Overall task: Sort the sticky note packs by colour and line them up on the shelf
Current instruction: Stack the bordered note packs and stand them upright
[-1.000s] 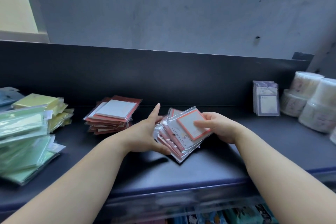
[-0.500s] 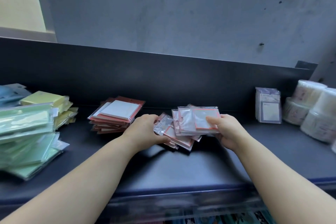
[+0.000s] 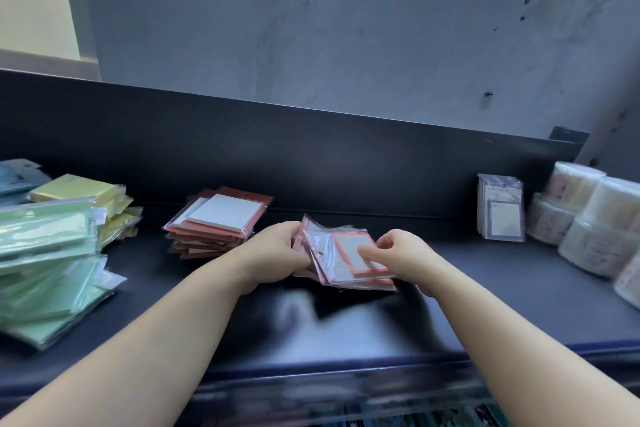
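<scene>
— Grey wall (image 3: 346, 45) behind, dark shelf (image 3: 485, 291) below: where do our pink packs (image 3: 341, 265) lie now?
— Mid-shelf, just right of the red stack (image 3: 218, 222). A second ago they were fanned and tilted up; now we've squared them into one flatter bundle.
— And our hands?
— Our left grip (image 3: 273, 253) curls round the bundle's left edge. Our right grip (image 3: 403, 253) pinches the right side, thumb on the top pack.
— So pink looks gathered. We judge it needs lining up beside red next, with green packs (image 3: 45, 253) and yellow packs (image 3: 79, 189) to the left and purple packs (image 3: 500, 210) to the right.
</scene>
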`<state>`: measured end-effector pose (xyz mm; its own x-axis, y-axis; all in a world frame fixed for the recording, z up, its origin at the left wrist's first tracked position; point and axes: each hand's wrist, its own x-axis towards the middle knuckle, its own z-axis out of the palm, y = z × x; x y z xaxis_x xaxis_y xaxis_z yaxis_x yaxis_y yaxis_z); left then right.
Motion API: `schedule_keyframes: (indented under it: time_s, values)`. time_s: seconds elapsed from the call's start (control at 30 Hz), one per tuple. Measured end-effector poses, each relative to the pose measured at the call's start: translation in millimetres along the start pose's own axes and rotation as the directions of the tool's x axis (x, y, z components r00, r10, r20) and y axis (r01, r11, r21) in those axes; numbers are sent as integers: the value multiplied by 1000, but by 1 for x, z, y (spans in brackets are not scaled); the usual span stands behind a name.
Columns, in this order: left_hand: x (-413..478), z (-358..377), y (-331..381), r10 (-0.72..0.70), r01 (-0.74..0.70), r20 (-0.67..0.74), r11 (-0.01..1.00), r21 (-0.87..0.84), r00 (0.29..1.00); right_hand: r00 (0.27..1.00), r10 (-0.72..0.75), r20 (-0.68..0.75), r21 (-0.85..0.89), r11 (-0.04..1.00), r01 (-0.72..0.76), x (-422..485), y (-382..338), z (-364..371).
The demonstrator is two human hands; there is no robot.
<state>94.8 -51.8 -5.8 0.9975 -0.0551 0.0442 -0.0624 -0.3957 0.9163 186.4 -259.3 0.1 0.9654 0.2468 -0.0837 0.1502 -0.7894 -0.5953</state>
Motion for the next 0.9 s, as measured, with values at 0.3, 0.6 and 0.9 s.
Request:
schedule_keyframes:
  time_s: [0.3, 0.6, 0.9]
  values:
    - [1, 5, 9, -152, 131, -18, 902, -411, 988, 991, -100, 93, 8, 995, 99, -9, -9, 5]
    - [0, 4, 4, 12, -24, -29, 891, -453, 1000, 965, -233, 121, 757, 650, 62, -12, -4, 0]
    - [0, 5, 6, 124, -159, -111, 906, -393, 986, 930, -362, -58, 698, 651, 297, -28, 4, -2]
